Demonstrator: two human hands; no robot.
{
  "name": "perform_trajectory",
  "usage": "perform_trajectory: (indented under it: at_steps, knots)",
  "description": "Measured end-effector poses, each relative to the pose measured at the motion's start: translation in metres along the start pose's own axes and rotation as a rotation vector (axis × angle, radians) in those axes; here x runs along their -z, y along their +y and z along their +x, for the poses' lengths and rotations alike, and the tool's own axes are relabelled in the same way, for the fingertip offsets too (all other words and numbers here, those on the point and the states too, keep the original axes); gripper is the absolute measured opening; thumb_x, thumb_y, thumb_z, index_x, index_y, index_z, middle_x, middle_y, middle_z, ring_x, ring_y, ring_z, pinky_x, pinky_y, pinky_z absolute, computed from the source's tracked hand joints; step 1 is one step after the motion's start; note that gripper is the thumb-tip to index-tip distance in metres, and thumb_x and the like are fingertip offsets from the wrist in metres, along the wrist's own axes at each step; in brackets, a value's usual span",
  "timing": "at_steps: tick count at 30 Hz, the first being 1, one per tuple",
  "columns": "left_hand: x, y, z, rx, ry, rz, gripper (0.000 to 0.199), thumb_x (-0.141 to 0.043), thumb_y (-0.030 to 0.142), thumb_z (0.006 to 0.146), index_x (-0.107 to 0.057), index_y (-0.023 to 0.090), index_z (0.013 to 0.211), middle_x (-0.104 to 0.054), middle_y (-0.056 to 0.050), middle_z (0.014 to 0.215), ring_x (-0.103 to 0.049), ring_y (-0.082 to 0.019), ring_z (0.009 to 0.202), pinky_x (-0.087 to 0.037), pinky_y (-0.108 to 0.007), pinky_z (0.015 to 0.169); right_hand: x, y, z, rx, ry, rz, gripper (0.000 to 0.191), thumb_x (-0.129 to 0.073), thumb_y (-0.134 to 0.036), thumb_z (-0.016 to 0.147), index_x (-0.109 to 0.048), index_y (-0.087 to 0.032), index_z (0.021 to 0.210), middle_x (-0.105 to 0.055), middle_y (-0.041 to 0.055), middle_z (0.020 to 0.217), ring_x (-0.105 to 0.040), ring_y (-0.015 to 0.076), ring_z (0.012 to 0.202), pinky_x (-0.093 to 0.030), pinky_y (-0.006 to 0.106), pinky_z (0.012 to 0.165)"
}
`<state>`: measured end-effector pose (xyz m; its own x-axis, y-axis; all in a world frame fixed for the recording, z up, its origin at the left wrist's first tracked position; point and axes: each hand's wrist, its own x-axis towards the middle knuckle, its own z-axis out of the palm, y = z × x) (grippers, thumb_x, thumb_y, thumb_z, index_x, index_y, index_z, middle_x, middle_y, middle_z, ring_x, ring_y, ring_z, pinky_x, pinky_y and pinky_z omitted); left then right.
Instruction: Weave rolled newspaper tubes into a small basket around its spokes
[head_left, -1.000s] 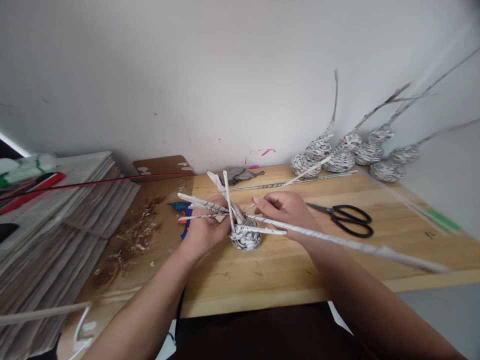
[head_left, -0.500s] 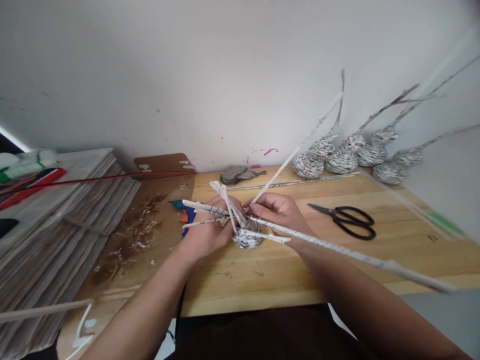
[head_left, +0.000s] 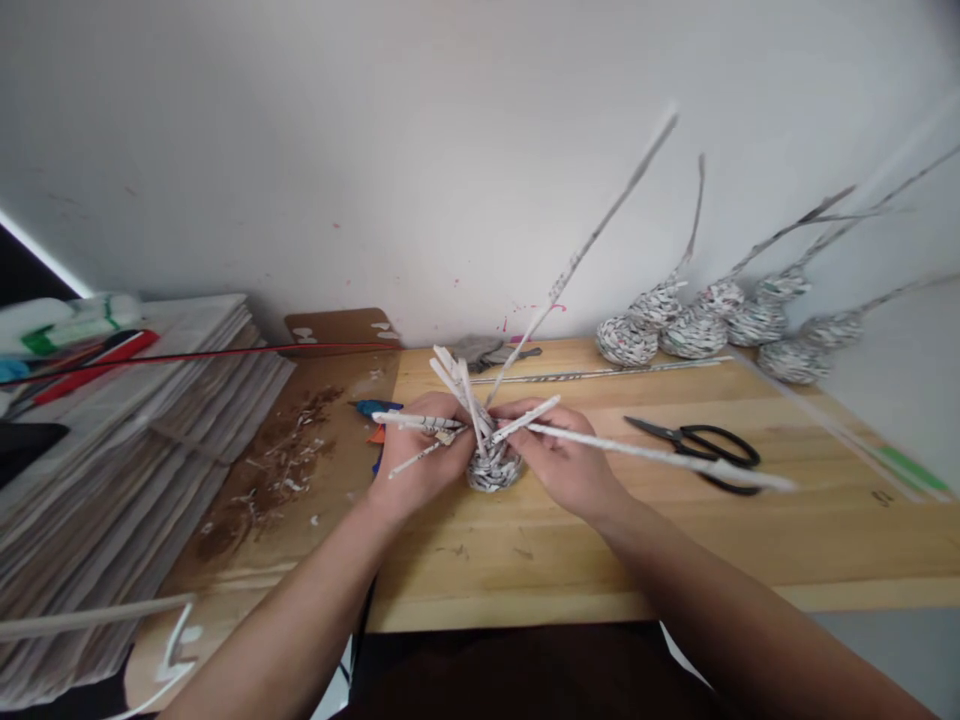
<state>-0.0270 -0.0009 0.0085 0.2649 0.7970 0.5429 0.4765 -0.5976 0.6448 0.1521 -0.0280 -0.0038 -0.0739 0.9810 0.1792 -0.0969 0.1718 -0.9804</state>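
A small round weave of rolled newspaper [head_left: 495, 468] stands on the wooden table between my hands, with several short paper strips sticking up and out from its top. My left hand [head_left: 431, 450] is closed around its left side, fingertips partly hidden behind the strips. On the other side, my right hand [head_left: 562, 450] pinches at the weave's upper right, by a short strip. One long paper tube [head_left: 577, 258] slants up and right toward the wall. Another long tube [head_left: 660, 453] runs right across the back of my right hand.
Black-handled scissors [head_left: 694, 440] lie right of my hands. Several finished woven paper pieces [head_left: 694, 332] line the wall at the back right. Stacked newspapers [head_left: 150, 480] fill the left side, beside brown cardboard [head_left: 300, 430] with scraps. A grey object [head_left: 487, 353] lies behind my hands.
The long upward tube has swung more upright, its tip higher. The other long tube has moved up and inward on the right. My right hand has come closer to the weave.
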Motion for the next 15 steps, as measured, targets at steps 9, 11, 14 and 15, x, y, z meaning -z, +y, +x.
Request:
perform_trajectory:
  at_steps: [9,11,14,15]
  knots:
    - [-0.009,0.009,0.001,0.132,0.050,-0.156,0.010,-0.066,0.011,0.074,-0.068,0.016,0.066,-0.068,-0.001,0.064,-0.061,-0.013,0.059,-0.049,-0.023,0.058,0.003,0.001,0.005,-0.029,0.114,-0.236,0.022,-0.076,-0.039,0.078,-0.072,-0.017,0.076,-0.075,0.0042,0.072,-0.070,0.0186,0.066,-0.056,0.027,0.060]
    - [-0.011,0.009,-0.001,0.158,0.060,-0.174,0.007,-0.067,0.011,0.074,-0.069,0.016,0.070,-0.071,-0.001,0.068,-0.063,-0.014,0.061,-0.049,-0.024,0.058,0.004,-0.001,0.001,0.028,0.138,-0.369,0.020,-0.075,-0.037,0.079,-0.074,-0.018,0.072,-0.076,0.0042,0.071,-0.070,0.0190,0.064,-0.054,0.027,0.058]
    - [-0.012,0.008,-0.002,0.165,0.082,-0.176,0.007,-0.066,0.010,0.073,-0.069,0.016,0.073,-0.072,-0.002,0.071,-0.064,-0.016,0.065,-0.050,-0.025,0.060,0.002,-0.001,-0.004,0.108,0.137,-0.397,0.016,-0.072,-0.035,0.083,-0.078,-0.021,0.078,-0.078,0.0037,0.077,-0.072,0.0203,0.068,-0.056,0.029,0.061]
    - [-0.012,0.008,-0.002,0.161,0.089,-0.161,0.007,-0.066,0.009,0.073,-0.069,0.016,0.073,-0.072,-0.002,0.071,-0.064,-0.016,0.065,-0.050,-0.025,0.061,0.001,0.000,-0.005,0.133,0.129,-0.375,0.014,-0.070,-0.034,0.084,-0.079,-0.023,0.083,-0.079,0.0034,0.080,-0.073,0.0205,0.071,-0.057,0.030,0.063]
